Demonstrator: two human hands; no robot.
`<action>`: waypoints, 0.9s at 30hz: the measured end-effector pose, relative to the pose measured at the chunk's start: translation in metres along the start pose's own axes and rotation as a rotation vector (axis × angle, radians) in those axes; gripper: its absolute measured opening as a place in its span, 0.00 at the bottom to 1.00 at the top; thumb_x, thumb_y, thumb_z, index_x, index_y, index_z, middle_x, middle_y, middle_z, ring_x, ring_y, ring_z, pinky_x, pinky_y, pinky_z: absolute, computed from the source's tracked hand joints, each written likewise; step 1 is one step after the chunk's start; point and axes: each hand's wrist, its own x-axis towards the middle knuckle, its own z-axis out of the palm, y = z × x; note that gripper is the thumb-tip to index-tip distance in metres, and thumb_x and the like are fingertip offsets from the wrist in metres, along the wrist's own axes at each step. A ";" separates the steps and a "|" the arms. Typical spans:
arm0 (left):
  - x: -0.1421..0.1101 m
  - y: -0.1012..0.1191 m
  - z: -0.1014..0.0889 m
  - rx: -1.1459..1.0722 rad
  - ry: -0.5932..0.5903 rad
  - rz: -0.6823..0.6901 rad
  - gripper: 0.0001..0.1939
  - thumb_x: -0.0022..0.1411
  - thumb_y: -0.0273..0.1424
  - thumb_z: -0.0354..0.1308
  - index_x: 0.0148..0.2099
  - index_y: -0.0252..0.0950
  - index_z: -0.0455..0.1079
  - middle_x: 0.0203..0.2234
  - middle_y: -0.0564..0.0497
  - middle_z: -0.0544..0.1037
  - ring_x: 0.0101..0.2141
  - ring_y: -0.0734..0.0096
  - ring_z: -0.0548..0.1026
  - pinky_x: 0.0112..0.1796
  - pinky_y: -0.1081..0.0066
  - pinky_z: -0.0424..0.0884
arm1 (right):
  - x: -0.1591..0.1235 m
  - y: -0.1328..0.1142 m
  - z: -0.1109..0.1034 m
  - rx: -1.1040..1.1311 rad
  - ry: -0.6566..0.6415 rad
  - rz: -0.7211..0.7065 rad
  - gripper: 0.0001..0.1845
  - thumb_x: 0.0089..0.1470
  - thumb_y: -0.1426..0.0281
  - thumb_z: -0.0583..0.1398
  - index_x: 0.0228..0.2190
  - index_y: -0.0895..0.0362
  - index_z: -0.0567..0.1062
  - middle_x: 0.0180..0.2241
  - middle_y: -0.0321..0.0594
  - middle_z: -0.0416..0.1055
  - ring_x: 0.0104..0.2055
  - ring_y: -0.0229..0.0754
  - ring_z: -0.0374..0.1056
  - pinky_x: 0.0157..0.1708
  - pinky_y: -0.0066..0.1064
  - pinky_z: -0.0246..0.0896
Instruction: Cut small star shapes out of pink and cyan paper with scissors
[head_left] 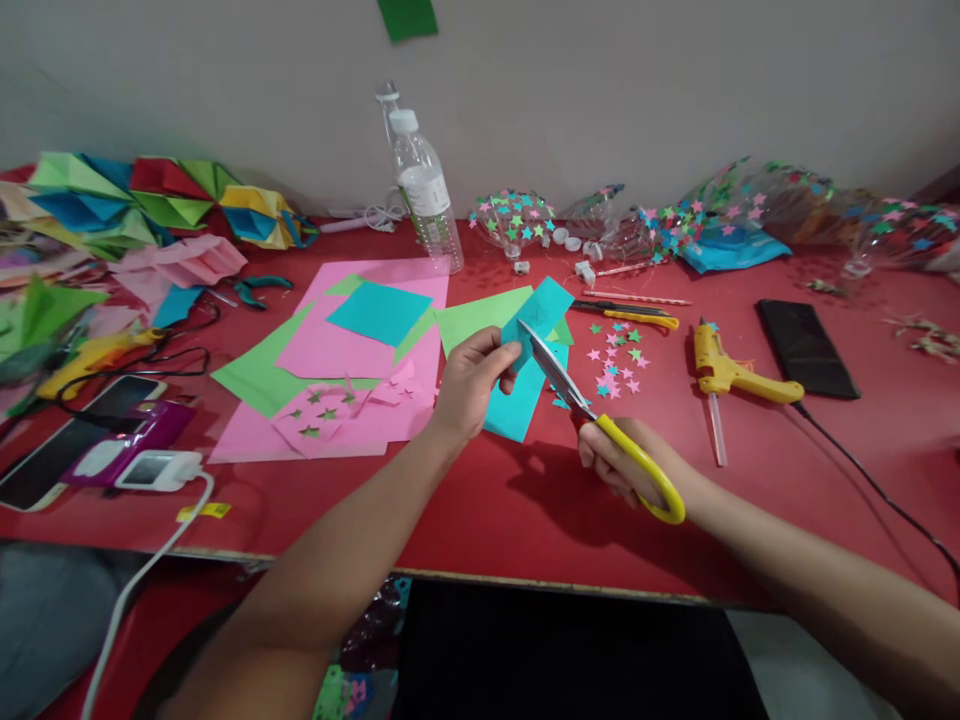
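Note:
My left hand point(474, 385) pinches a strip of blue paper point(551, 300) above the red table. Faint pencil lines show on the strip. My right hand point(619, 455) grips scissors with yellow handles point(649, 475); their blades point up and left and meet the strip near my left fingers. How far the blades are apart is hard to see. Under the strip lies another piece of blue paper point(514, 405). Small pink, green and blue paper stars point(615, 365) are scattered to the right. Left of my hands, pink sheets point(405, 405) lie with green and blue paper point(381, 312) on them.
A yellow glue gun point(739, 375) with a trailing cord and a black phone point(808, 348) lie at right. A yellow cutter point(637, 315) rests behind the stars. A plastic bottle point(431, 205) stands by the wall. At left are a power bank point(127, 445) and folded paper shapes point(165, 195).

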 end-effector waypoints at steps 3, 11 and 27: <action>0.000 0.001 0.000 -0.006 0.004 0.001 0.12 0.55 0.33 0.60 0.23 0.37 0.63 0.14 0.58 0.66 0.16 0.82 0.63 0.18 0.78 0.59 | 0.000 0.002 -0.002 0.021 -0.003 0.011 0.27 0.56 0.46 0.53 0.22 0.55 0.63 0.11 0.26 0.54 0.09 0.29 0.52 0.10 0.21 0.48; 0.001 0.001 0.000 -0.018 0.006 -0.010 0.12 0.55 0.33 0.60 0.24 0.37 0.63 0.15 0.58 0.66 0.16 0.82 0.63 0.18 0.78 0.59 | 0.001 0.007 -0.004 0.058 -0.020 -0.006 0.27 0.55 0.45 0.56 0.22 0.55 0.62 0.10 0.25 0.53 0.09 0.29 0.51 0.09 0.22 0.45; 0.011 0.007 -0.008 -0.099 0.115 -0.064 0.10 0.54 0.35 0.61 0.26 0.36 0.66 0.17 0.56 0.68 0.16 0.83 0.62 0.16 0.78 0.54 | 0.001 -0.004 -0.004 -0.029 -0.001 0.080 0.26 0.54 0.47 0.56 0.21 0.55 0.62 0.09 0.25 0.54 0.08 0.30 0.53 0.10 0.22 0.47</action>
